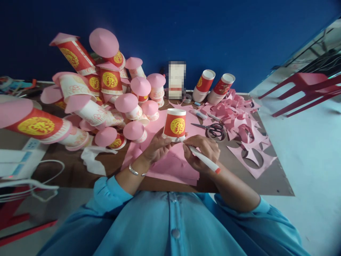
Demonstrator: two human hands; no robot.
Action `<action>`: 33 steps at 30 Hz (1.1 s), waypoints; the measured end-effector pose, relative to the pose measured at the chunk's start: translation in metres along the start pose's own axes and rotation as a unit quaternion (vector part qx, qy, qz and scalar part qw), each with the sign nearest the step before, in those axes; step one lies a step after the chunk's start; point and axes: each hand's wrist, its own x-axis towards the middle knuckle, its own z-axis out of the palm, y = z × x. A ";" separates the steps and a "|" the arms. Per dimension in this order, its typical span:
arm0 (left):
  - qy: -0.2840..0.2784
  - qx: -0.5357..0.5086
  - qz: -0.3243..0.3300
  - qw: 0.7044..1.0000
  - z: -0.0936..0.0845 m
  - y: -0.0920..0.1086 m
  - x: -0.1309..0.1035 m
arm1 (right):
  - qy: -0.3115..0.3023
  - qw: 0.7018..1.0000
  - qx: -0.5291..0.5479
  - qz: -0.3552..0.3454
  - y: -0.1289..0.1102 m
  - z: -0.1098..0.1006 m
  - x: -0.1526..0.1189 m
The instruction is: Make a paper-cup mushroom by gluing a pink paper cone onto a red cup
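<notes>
My left hand [157, 148] grips a red and white paper cup [173, 124] near its lower edge. The cup stands upside down in my fingers, a round yellow emblem facing me. Closed around a white marker [204, 160] with a red end is my right hand [206, 148]. The marker's tip points at the cup's lower rim; whether it touches cannot be made out. Pink paper sheets [183, 172] lie beneath both hands. To the right of the cup rest black-handled scissors [215, 131] beside a roll of tape [222, 135].
Several paper cups with pink cone tops [126, 103] crowd the left side. Two cup stacks [204, 85] stand at the back wall. Pink cut-out scraps [243, 121] cover the table's right side. A power strip [25, 156] with white cables sits left; a red stool [306, 83] is beyond.
</notes>
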 end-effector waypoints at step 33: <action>0.019 -0.051 -0.014 0.998 0.004 0.003 0.001 | 0.007 1.000 0.014 -0.010 0.003 0.001 0.002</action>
